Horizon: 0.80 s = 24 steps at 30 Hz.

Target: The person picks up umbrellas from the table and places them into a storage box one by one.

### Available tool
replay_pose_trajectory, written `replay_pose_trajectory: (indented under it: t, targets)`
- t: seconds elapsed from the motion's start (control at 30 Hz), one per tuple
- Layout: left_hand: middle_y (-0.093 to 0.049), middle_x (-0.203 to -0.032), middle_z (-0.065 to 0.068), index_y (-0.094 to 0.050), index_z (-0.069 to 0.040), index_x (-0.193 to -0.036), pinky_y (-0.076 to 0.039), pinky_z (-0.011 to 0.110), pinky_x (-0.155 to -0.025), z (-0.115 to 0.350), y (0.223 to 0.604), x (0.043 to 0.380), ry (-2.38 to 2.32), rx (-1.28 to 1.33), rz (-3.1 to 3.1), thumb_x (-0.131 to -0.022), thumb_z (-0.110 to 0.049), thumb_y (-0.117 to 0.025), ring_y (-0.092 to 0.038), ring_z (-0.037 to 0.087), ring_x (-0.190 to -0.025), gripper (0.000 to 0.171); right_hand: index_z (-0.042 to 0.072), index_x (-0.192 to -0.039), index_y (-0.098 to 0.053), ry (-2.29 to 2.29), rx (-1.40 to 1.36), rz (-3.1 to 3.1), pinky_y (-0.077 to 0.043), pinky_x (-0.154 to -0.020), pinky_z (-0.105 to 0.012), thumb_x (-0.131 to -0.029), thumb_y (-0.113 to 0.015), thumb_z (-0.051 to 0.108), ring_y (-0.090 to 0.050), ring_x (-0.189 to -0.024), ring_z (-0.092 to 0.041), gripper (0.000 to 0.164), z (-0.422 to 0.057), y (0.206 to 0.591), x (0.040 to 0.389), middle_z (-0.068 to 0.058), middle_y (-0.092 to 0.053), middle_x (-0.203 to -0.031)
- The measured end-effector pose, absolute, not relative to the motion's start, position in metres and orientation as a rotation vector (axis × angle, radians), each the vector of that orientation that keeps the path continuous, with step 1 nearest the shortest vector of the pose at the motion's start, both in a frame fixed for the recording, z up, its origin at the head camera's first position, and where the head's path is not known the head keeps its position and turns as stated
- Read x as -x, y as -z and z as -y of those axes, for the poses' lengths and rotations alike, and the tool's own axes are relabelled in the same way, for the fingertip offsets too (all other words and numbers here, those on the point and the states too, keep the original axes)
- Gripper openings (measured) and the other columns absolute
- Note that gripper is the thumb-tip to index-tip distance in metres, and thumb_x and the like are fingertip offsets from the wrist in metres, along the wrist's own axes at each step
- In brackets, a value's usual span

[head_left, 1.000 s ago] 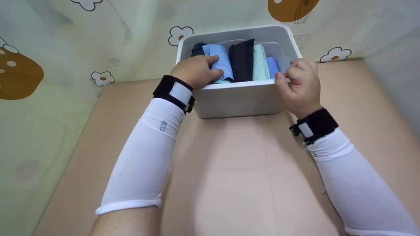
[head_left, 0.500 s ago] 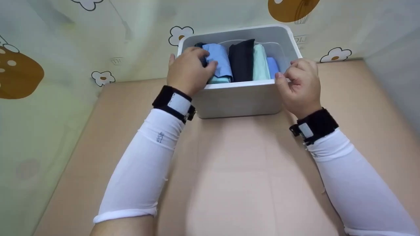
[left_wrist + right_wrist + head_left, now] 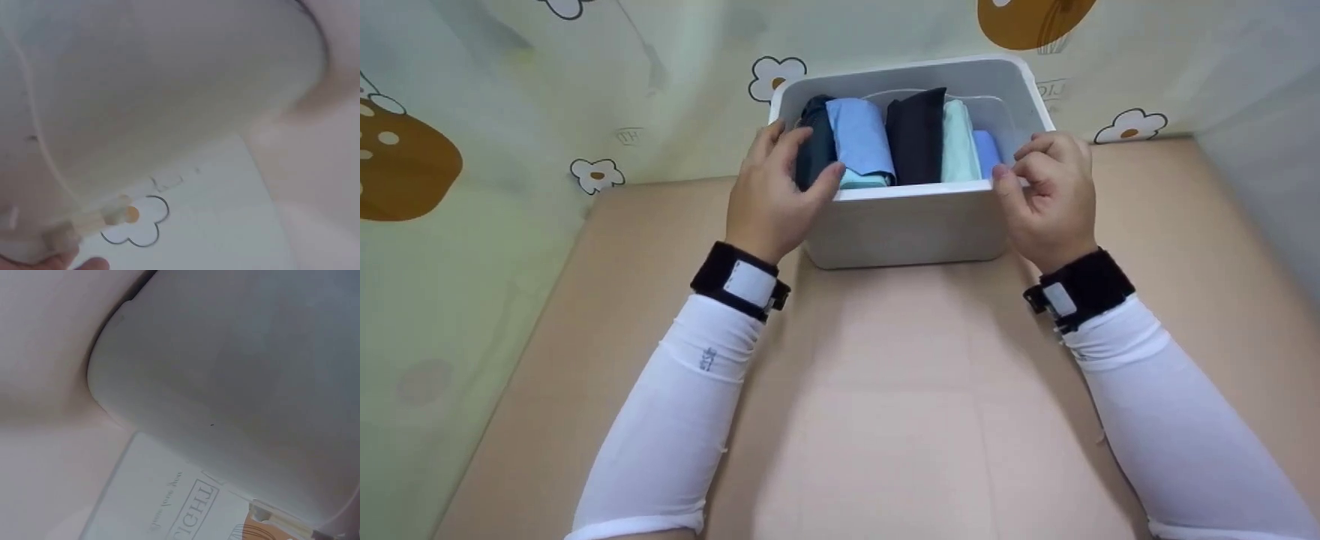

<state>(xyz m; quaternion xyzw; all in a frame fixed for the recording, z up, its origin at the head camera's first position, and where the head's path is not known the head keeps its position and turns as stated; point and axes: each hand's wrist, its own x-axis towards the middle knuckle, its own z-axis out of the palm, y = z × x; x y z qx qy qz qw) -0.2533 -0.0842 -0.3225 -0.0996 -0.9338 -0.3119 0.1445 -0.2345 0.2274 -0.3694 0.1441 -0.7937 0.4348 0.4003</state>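
A white plastic storage bin (image 3: 911,229) stands near the back of the surface in the head view. Upright inside it are rolled cloths: a dark navy one (image 3: 815,154), a light blue one (image 3: 861,139), a black one (image 3: 916,139), a mint one (image 3: 960,142) and a periwinkle one (image 3: 986,154). My left hand (image 3: 771,199) is at the front left corner, its fingers spread over the rim and its thumb apart beside the navy cloth. At the front right corner, my right hand (image 3: 1054,199) grips the rim with curled fingers and thumb.
The bin rests on a beige tabletop (image 3: 900,420). Close behind it hangs a pale curtain (image 3: 682,90) printed with flowers and brown shapes. The bin's outer wall fills much of the left and right wrist views.
My left hand has let go of the light blue cloth and moved back and left to the bin's left rim, uncovering the navy cloth. The right hand has kept its grip.
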Motion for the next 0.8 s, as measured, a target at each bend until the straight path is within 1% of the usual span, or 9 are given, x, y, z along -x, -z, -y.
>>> replay_pose_trajectory:
  t: [0.13, 0.23, 0.3, 0.4, 0.5, 0.57, 0.63, 0.7, 0.8]
  targets:
    - [-0.029, -0.173, 0.008, -0.052, -0.017, -0.155, -0.046, 0.049, -0.118, 0.093, 0.333, 0.249, 1.005, 0.298, 2.678, -0.094, -0.068, -0.063, -0.043, 0.032, -0.154, 0.080, -0.004, -0.070, -0.063, -1.118, -0.358, 1.997, -0.037, -0.107, -0.043, -0.088, -0.067, 0.026, -0.053, -0.118, -0.032, 0.036, -0.228, 0.371, 0.234, -0.024, -0.064, -0.103]
    - [-0.021, -0.176, 0.006, -0.047, -0.018, -0.159, -0.050, 0.047, -0.113, 0.098, 0.340, 0.246, 1.122, 0.290, 2.662, -0.094, -0.063, -0.067, -0.041, 0.032, -0.155, 0.082, -0.005, -0.078, -0.064, -1.118, -0.360, 2.005, -0.036, -0.111, -0.044, -0.089, -0.066, 0.028, -0.052, -0.125, -0.033, 0.035, -0.229, 0.374, 0.234, -0.025, -0.063, -0.110]
    - [-0.018, -0.177, 0.005, -0.043, -0.017, -0.161, -0.051, 0.045, -0.112, 0.102, 0.344, 0.245, 1.194, 0.291, 2.633, -0.093, -0.060, -0.070, -0.038, 0.031, -0.157, 0.084, -0.005, -0.087, -0.066, -1.107, -0.375, 2.014, -0.035, -0.116, -0.045, -0.089, -0.065, 0.031, -0.050, -0.132, -0.033, 0.036, -0.230, 0.377, 0.234, -0.025, -0.062, -0.116]
    - [-0.018, -0.178, 0.004, -0.036, -0.015, -0.164, -0.044, 0.042, -0.119, 0.106, 0.352, 0.243, 1.248, 0.295, 2.578, -0.091, -0.057, -0.076, -0.033, 0.027, -0.160, 0.093, -0.005, -0.103, -0.064, -1.065, -0.398, 2.030, -0.031, -0.123, -0.048, -0.089, -0.065, 0.035, -0.044, -0.142, -0.035, 0.042, -0.231, 0.382, 0.233, -0.026, -0.059, -0.128]
    - [-0.026, -0.175, 0.002, -0.027, -0.014, -0.167, -0.034, 0.040, -0.126, 0.110, 0.363, 0.240, 1.238, 0.295, 2.531, -0.092, -0.051, -0.077, -0.032, 0.019, -0.159, 0.097, -0.001, -0.121, -0.059, -1.028, -0.387, 2.065, -0.027, -0.127, -0.049, -0.088, -0.065, 0.035, -0.037, -0.150, -0.034, 0.049, -0.233, 0.389, 0.231, -0.024, -0.053, -0.143]
    - [-0.030, -0.174, -0.001, -0.025, -0.017, -0.168, -0.031, 0.039, -0.128, 0.113, 0.371, 0.238, 1.216, 0.294, 2.525, -0.094, -0.047, -0.076, -0.032, 0.015, -0.159, 0.094, 0.004, -0.132, -0.055, -1.040, -0.364, 2.097, -0.028, -0.127, -0.048, -0.089, -0.067, 0.030, -0.033, -0.153, -0.032, 0.052, -0.234, 0.391, 0.229, -0.021, -0.045, -0.155]
    - [-0.031, -0.173, -0.002, -0.022, -0.019, -0.169, -0.030, 0.041, -0.128, 0.115, 0.378, 0.236, 1.179, 0.267, 2.562, -0.095, -0.045, -0.074, -0.032, 0.015, -0.159, 0.094, 0.009, -0.143, -0.048, -1.085, -0.327, 2.134, -0.028, -0.127, -0.044, -0.089, -0.067, 0.024, -0.030, -0.156, -0.028, 0.060, -0.235, 0.393, 0.228, -0.016, -0.034, -0.164]
    - [-0.027, -0.175, 0.000, -0.020, -0.019, -0.169, -0.029, 0.044, -0.128, 0.116, 0.384, 0.233, 1.133, 0.222, 2.620, -0.095, -0.049, -0.072, -0.030, 0.019, -0.160, 0.095, 0.013, -0.155, -0.037, -1.187, -0.292, 2.160, -0.026, -0.128, -0.039, -0.090, -0.070, 0.020, -0.032, -0.156, -0.024, 0.073, -0.236, 0.394, 0.227, -0.012, -0.030, -0.169]
    - [-0.022, -0.176, 0.007, -0.018, -0.014, -0.170, -0.027, 0.049, -0.129, 0.116, 0.390, 0.229, 1.049, 0.143, 2.707, -0.094, -0.056, -0.071, -0.027, 0.026, -0.162, 0.102, 0.016, -0.167, -0.014, -1.377, -0.217, 2.198, -0.021, -0.129, -0.032, -0.091, -0.074, 0.019, -0.034, -0.156, -0.021, 0.097, -0.239, 0.394, 0.227, -0.005, -0.028, -0.171]
